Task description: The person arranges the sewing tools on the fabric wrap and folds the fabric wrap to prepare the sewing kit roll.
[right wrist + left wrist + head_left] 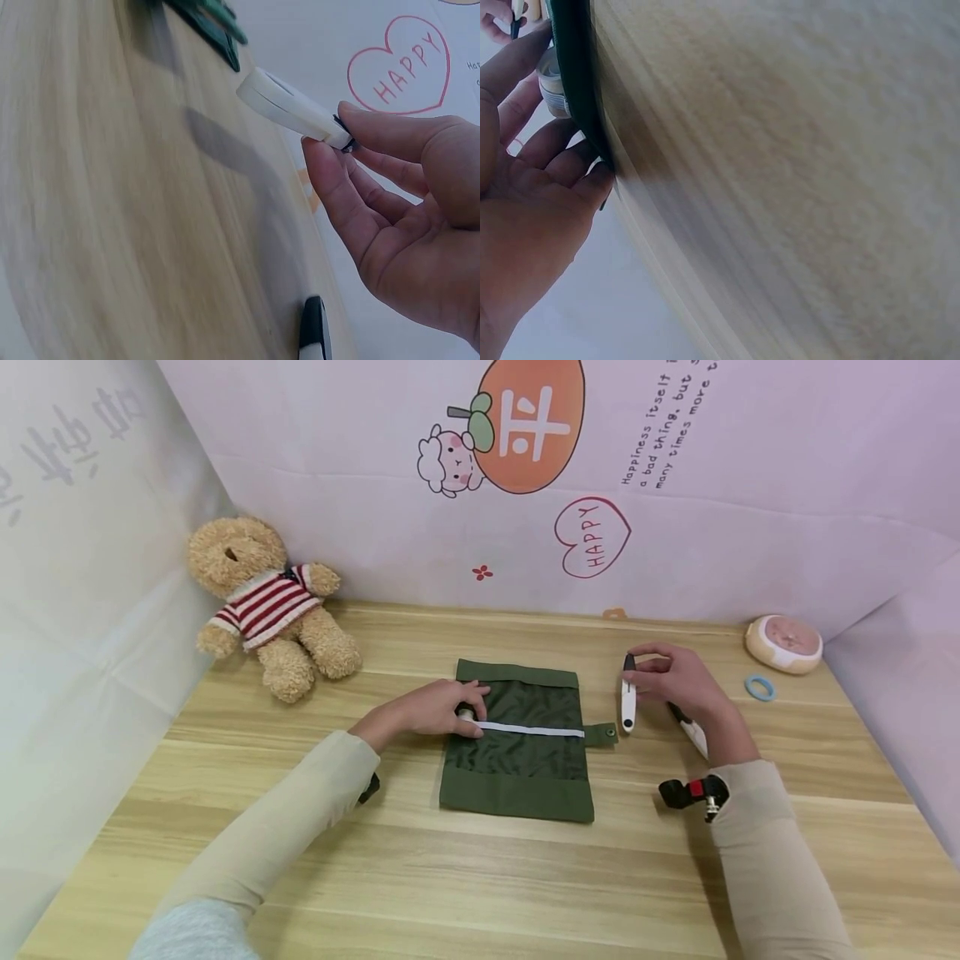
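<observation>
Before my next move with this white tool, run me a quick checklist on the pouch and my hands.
1. Right hand grip on the white tool: ok, pinched near one end.
2. Pouch laid open: ok, side tab unfastened.
3. Left hand at the pouch: ok, at its left edge, around a small jar.
4. Small jar secured under the white strap: cannot tell, fingers partly cover it.
5. White tool over the pouch: not ok, held right of it.

Left fingers (573, 160) curled around small cylinder (553, 91) against green cloth (578, 71).
</observation>
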### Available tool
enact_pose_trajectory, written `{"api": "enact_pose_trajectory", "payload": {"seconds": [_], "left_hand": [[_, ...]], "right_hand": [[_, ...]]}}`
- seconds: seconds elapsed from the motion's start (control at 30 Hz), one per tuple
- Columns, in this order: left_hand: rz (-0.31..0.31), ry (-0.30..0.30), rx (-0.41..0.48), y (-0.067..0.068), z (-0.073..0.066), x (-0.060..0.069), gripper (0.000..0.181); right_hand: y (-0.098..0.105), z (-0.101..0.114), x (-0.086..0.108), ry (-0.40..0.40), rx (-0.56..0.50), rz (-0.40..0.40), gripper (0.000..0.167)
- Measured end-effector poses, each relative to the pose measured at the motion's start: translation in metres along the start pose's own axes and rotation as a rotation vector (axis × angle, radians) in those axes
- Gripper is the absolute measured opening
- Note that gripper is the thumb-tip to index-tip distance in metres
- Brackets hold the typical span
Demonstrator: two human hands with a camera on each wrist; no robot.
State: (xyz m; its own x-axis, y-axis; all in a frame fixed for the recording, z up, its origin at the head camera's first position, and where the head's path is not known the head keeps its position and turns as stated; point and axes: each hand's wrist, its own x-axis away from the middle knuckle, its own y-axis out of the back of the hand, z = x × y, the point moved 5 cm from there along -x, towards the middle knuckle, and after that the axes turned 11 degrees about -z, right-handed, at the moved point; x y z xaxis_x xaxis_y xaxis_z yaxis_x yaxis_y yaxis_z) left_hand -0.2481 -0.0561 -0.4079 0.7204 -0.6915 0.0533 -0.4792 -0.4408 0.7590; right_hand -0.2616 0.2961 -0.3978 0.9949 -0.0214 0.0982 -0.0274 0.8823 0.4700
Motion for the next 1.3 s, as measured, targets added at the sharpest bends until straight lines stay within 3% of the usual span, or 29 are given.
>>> {"api": "enact_pose_trajectory", "payload": {"seconds": [0.73,1.3], "left_hand": [[0.003,0.009,0.014,0.001,-0.001,-0.001,0.012],[-0.001,0.007,0.009,0.001,-0.001,-0.001,0.012]], "right_hand": [[-0.023,0.028,-0.007,0.029,-0.078,0.009,0.062],[-0.053,0.044,-0.013,0.054,-0.133,0.022,0.055]]}}
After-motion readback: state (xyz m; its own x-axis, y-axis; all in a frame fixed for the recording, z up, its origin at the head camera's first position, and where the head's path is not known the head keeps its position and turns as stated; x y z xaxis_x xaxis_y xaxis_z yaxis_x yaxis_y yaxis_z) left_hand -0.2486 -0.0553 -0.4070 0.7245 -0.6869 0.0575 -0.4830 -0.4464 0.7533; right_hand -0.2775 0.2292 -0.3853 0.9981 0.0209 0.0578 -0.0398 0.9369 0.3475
